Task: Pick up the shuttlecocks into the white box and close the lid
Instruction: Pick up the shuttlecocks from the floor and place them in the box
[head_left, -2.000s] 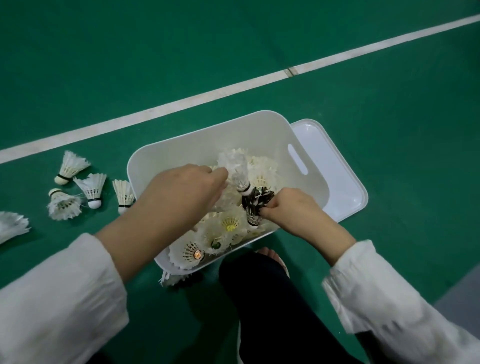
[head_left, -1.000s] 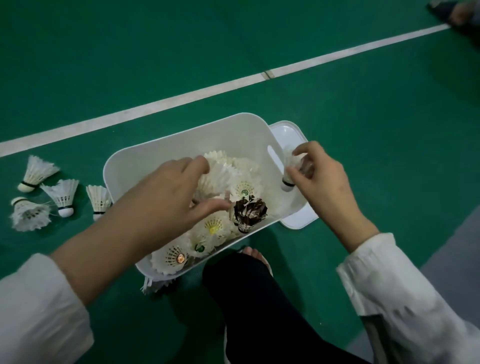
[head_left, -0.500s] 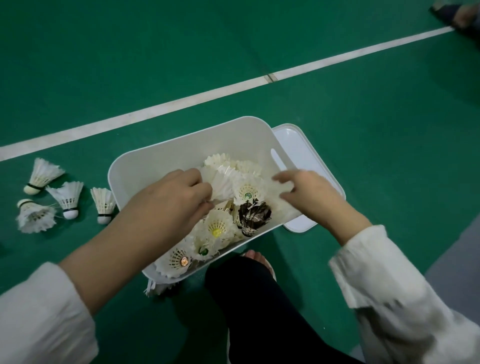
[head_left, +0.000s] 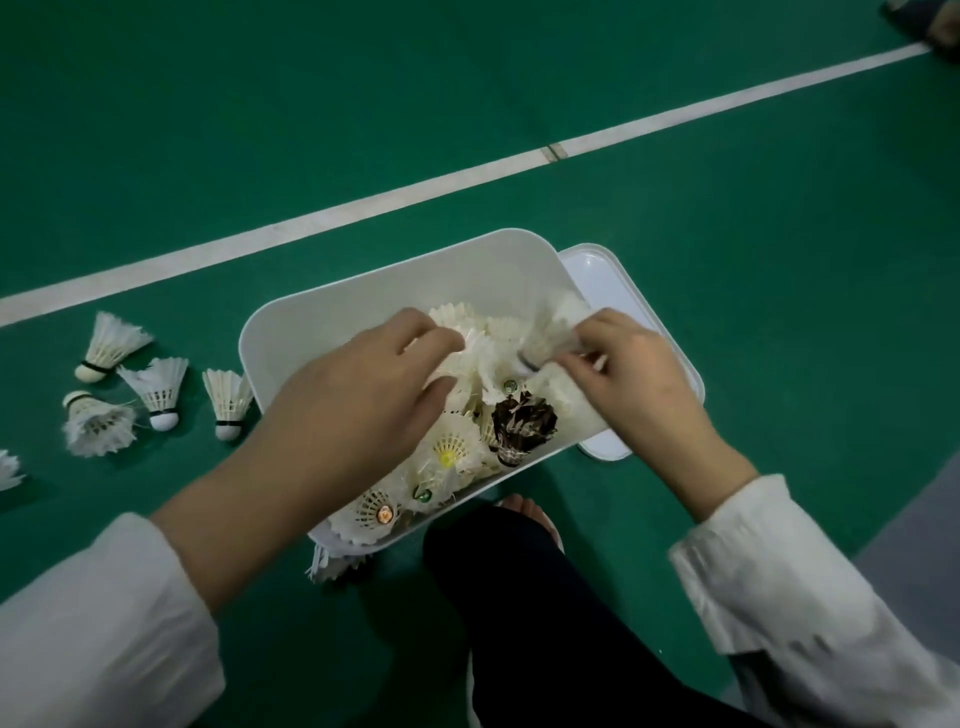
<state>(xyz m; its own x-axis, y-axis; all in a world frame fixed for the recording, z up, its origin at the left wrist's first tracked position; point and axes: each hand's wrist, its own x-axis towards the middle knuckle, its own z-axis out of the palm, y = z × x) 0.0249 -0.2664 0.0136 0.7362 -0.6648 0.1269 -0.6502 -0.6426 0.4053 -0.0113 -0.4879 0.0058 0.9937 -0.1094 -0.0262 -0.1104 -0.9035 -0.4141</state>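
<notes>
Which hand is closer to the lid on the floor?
Right. The right hand, holding a shuttlecock, hangs over the lid; the left hand is over the middle of the box, farther.
</notes>
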